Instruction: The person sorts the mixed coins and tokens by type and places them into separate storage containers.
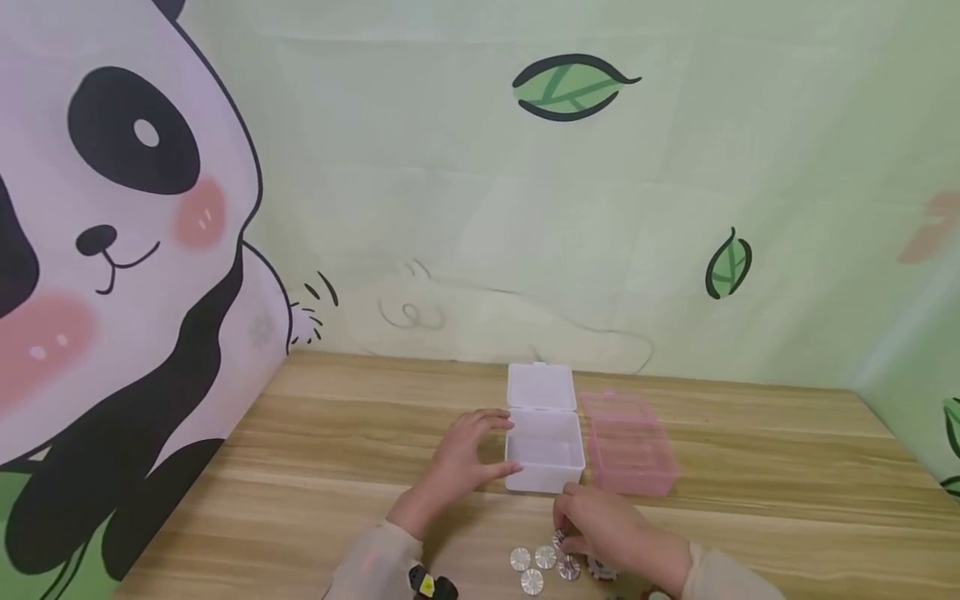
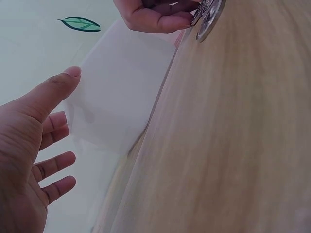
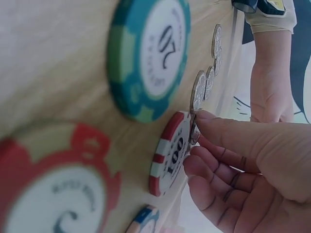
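A white plastic box (image 1: 543,479) stands with its lid tipped back, and nothing shows inside. My left hand (image 1: 468,454) is at its left side, fingers and thumb spread along the wall; in the left wrist view the left hand's fingers (image 2: 58,165) are loosely extended. Over the front of the table my right hand (image 1: 611,525) pinches a silver coin (image 3: 196,135) between thumb and fingers, though the fingers partly hide it. Several more silver coins (image 1: 532,581) lie flat on the wood just left of that hand.
An open pink clear box (image 1: 637,471) stands right of the white one. Poker chips lie by my right hand: a red-and-white one (image 3: 170,153), a green one (image 3: 150,53), a red one (image 3: 63,179) and a blue one (image 3: 146,221). A panda-print cloth (image 1: 420,167) hangs behind.
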Demonstrator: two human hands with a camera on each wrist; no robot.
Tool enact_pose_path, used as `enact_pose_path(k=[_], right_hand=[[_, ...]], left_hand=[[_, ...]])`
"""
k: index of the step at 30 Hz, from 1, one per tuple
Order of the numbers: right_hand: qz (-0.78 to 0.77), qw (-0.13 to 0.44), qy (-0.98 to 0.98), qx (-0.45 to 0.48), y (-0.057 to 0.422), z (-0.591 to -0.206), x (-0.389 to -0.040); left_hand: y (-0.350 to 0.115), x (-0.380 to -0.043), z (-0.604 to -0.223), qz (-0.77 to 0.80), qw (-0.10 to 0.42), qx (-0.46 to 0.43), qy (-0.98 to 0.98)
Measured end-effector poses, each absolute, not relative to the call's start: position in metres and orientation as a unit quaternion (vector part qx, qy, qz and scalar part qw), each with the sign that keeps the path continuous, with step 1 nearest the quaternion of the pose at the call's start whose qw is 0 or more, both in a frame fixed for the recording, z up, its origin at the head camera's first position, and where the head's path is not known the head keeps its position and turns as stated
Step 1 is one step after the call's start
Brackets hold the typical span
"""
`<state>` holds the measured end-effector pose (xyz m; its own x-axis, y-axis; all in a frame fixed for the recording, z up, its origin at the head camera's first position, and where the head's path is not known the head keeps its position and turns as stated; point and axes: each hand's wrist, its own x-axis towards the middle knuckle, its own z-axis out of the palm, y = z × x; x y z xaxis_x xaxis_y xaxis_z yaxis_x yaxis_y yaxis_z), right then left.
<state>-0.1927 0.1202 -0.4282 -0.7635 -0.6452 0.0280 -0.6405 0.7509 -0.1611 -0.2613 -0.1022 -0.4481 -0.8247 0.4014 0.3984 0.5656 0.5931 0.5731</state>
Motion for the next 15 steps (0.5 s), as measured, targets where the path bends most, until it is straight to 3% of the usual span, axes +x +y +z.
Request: enact_pose_path(k=[15], right_hand=[[-0.107, 0.027, 0.936, -0.334, 0.1206, -0.4260, -0.1930]], left_hand=[[-0.1013, -0.2626, -0.4488, -0.369, 0.111, -0.271, -0.882]])
